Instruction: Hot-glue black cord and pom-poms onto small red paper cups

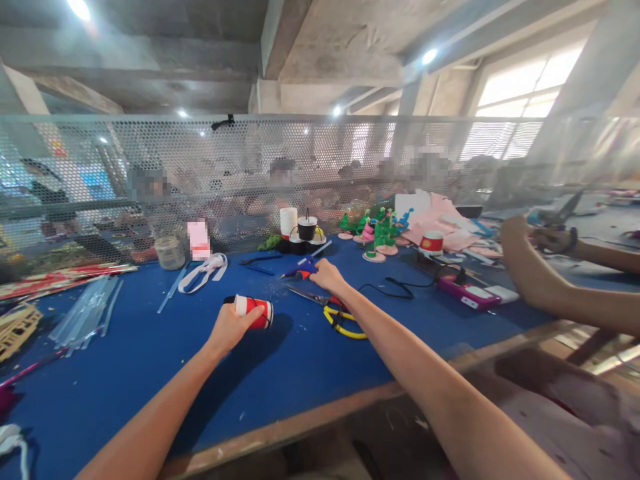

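White ribbon (210,269) lies beyond the left hand (231,328), which grasps the red cup (259,315), tilted on its side above the blue table (280,393); too hard a squeeze could dent its wall. Farther right, the glue gun (300,267) is at the right hand (329,275), whose fingers are partly hidden, so a firm hold cannot be confirmed. Scissors (327,312) lie close by the right forearm, and a careless sweep could snag them.

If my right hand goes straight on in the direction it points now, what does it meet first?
Beyond the blue glue gun in its grip, your right hand would probably meet the containers beside the small black pot; the depth is hard to judge.
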### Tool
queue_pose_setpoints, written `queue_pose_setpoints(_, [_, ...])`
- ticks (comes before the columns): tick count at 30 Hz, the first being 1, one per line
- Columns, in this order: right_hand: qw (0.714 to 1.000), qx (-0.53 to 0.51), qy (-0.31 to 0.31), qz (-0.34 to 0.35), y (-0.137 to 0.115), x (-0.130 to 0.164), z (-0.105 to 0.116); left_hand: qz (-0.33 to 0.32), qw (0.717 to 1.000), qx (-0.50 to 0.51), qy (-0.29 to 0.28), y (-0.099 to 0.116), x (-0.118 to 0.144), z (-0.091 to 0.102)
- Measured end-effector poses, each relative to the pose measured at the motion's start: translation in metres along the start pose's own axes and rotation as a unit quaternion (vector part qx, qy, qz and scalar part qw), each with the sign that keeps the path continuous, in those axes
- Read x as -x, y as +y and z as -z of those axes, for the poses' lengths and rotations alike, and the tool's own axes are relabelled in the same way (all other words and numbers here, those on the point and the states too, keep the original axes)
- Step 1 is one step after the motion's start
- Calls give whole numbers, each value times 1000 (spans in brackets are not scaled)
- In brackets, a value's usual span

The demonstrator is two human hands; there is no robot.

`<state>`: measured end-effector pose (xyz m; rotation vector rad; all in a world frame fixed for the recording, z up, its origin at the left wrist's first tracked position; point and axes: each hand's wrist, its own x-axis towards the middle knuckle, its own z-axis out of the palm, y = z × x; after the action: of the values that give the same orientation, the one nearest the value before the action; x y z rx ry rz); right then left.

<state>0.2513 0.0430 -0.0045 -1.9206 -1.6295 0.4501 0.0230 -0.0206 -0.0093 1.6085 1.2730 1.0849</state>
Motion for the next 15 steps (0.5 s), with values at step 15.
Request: queue_pose_setpoints(15, [918,-334,-129,172,-37,72,13,106,991,82,28,5,-1,9])
